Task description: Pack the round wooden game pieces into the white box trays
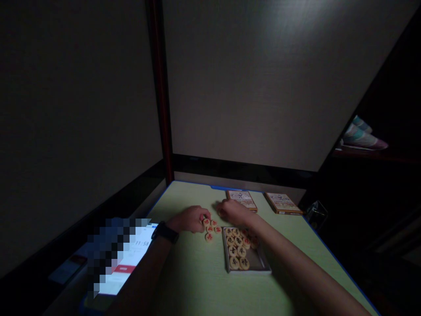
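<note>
Several round wooden Chinese chess pieces [209, 228] with red characters lie in a small cluster on the green table [194, 274]. My left hand [194, 219] is at the cluster's left edge, its thumb and curled finger around the upper-left piece [206, 222]. Just right of and beyond the cluster, my right hand [233, 210] is closed, fingertips bent down; whatever it holds is hidden. Below my right wrist stands an open shallow box [249, 271] with several pieces, mostly black-marked [241, 251] and a few red-marked. My right forearm covers part of the box's right side.
Two flat printed boxes lie at the back, one [242, 198] behind my right hand and one [283, 203] near the right edge. At the left, a lit screen [131, 259] lies beside my left forearm. Panelled walls [243, 87] enclose the table's far and left sides.
</note>
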`<state>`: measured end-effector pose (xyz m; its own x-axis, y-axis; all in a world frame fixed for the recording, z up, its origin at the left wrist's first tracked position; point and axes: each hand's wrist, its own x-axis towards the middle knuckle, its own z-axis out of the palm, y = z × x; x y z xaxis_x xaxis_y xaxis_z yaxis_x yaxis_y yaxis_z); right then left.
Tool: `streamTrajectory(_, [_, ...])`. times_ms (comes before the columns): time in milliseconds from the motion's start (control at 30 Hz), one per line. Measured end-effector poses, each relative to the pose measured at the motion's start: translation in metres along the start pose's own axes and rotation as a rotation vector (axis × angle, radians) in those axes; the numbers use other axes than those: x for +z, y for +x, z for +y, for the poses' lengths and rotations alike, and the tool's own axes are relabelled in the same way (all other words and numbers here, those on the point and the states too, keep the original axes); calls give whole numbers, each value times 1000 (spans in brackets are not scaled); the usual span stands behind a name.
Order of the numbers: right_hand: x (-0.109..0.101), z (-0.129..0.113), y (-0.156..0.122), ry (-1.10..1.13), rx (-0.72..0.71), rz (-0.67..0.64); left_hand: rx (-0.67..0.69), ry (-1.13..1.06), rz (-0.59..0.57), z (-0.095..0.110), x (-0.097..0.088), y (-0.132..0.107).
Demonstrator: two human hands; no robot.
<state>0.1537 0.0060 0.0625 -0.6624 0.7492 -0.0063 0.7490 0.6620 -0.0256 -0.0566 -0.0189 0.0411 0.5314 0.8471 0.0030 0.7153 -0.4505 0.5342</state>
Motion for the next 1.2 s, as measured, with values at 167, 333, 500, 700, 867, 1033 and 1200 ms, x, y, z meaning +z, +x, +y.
streamTrajectory(167, [-3, 8, 4, 30, -4, 36, -31, -103, -22, -6, 5, 1])
streamTrajectory(333, [-3, 5, 4, 66, -46, 64, -106, -234, -40, -8, 8, 2])
streamTrajectory(500, [2, -9, 10, 101, -94, 87, -118, -254, -25, -12, 10, 4])
streamTrajectory(700, [12, -20, 25, 101, -91, 85, -130, -298, -51, -10, 8, 3])
streamTrajectory(867, [15, -23, 29, 98, -76, 57, -123, -310, -70, -8, 6, 2])
streamTrajectory(1033, [14, -24, 23, 111, -45, 70, -110, -366, -37, -11, 4, 2])
streamTrajectory(1200, [7, -21, 13, 143, -11, 121, -184, -433, 172, -14, 0, 6])
